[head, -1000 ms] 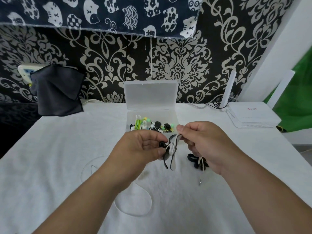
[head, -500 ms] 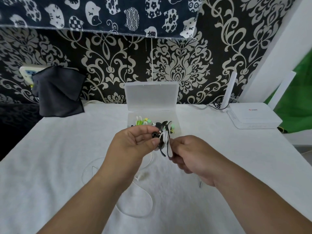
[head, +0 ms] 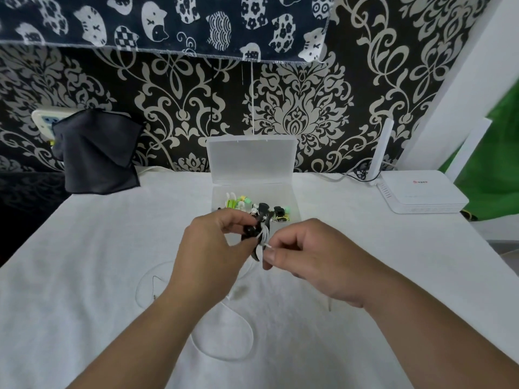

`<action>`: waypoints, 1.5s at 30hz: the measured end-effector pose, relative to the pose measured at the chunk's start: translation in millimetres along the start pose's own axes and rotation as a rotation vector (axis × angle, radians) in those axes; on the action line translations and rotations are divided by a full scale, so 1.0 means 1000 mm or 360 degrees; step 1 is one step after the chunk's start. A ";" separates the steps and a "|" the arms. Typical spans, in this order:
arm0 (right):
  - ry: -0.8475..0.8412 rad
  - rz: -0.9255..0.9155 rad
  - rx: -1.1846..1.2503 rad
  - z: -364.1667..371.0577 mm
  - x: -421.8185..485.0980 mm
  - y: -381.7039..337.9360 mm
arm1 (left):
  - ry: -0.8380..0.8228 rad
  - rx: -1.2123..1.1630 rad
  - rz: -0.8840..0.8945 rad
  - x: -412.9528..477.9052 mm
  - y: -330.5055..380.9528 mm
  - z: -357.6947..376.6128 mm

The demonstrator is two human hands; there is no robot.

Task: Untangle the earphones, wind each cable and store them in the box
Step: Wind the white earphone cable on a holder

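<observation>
Both hands were up in the middle of the frame, just in front of the clear plastic box point(head: 292, 195). Our left hand point(head: 213, 248) had its fingers curled round a little bundle of black and white earphones point(head: 259, 234), holding it up off the white tablecloth point(head: 98, 262). Our right hand point(head: 311, 259) sat just beside it, thumb and forefinger pinched on a bit of white cable point(head: 267, 245) sticking out of the bundle's lower side. So both grips were closed, one on the bundle and one on that cable.

From under the hands a loose white cord point(head: 252, 336) ran down onto the cloth and made a big loop in the lower middle of the frame. We couldn't tell if it joined the bundle, since the hands were in the way.

The box stood open with its lid point(head: 252, 161) upright against the black and cream wallpaper point(head: 297, 116). Inside lay green and white earphones point(head: 236, 203) plus some black ones point(head: 278, 213). Off at the right a white router point(head: 421, 195) sat on the table, antenna up. At the left a dark cloth point(head: 95, 153) hung by the table's far edge, partly covering a wall socket point(head: 45, 122).
</observation>
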State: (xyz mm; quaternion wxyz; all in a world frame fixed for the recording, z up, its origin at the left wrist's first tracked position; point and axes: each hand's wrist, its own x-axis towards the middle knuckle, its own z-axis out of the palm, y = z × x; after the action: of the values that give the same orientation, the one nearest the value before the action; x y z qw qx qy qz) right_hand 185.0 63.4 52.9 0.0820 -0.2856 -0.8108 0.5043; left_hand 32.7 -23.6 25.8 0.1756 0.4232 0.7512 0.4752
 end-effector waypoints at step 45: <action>0.0002 0.0126 0.0027 -0.008 0.002 0.003 | 0.0193 0.0019 0.0015 -0.006 0.008 0.003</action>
State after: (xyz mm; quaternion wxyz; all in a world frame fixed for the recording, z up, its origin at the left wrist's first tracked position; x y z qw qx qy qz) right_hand 188.6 71.9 53.9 0.0649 -0.3171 -0.7945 0.5138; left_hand 42.2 -25.3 30.6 0.1250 0.3982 0.7614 0.4962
